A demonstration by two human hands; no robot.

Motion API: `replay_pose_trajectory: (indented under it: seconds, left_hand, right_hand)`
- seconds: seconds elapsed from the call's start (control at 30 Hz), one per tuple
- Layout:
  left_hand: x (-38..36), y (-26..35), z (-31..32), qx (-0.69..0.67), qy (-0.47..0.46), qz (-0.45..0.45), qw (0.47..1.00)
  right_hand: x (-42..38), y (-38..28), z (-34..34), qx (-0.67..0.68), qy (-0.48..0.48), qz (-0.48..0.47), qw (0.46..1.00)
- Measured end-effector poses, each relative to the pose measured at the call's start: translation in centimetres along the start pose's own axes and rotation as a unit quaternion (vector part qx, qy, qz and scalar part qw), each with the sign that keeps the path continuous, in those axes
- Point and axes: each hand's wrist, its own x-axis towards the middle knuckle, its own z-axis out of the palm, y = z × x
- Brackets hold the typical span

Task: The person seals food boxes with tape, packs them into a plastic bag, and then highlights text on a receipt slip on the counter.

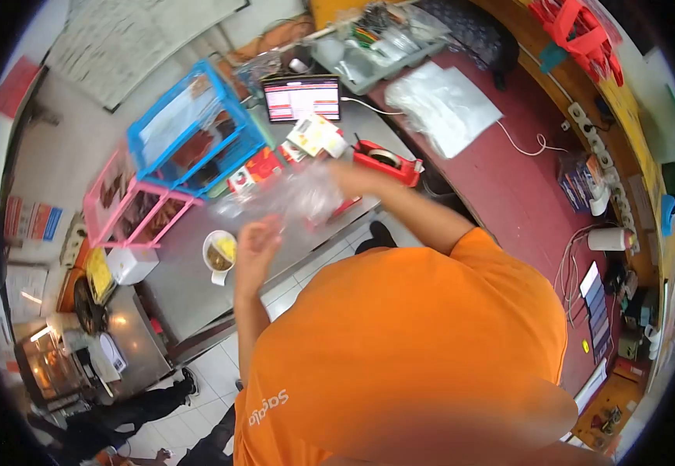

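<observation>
A clear plastic bag, blurred by motion, hangs in the air over the metal counter between my two hands. My right hand grips its right side, with the fingers partly hidden by the film. At the bag's lower edge my left hand is closed, fingertips pinched against the film. To the left of that hand, a white cup with yellow and brown food in it stands upright on the counter.
Behind the bag are a screen, small boxes and a red tape dispenser. Blue and pink crates stand at left. White plastic bags lie on the red table. Another person's legs show at lower left.
</observation>
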Motion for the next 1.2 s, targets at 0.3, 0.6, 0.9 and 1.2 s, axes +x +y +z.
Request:
replay_pose_trajectory:
  seconds: [0.3, 0.6, 0.9, 1.2]
  left_hand:
    - [5.1, -3.9, 1.4, 0.021, 0.216, -0.167, 0.962]
    - [12.0, -3.7, 12.4, 0.036, 0.085, -0.224, 0.970]
    - [13.3, -3.7, 12.5, 0.041, 0.111, -0.216, 0.969]
    - [12.8, -3.0, 12.9, 0.005, 0.122, -0.221, 0.968]
  right_hand:
    - [-11.6, 15.4, -28.9, 0.086, 0.353, 0.282, 0.888]
    - [-14.8, 29.4, -23.2, -0.300, 0.206, 0.225, 0.904]
    - [-15.8, 26.1, -24.6, 0.049, 0.289, 0.374, 0.880]
    - [-14.2, 21.7, -29.0, 0.163, 0.229, 0.431, 0.857]
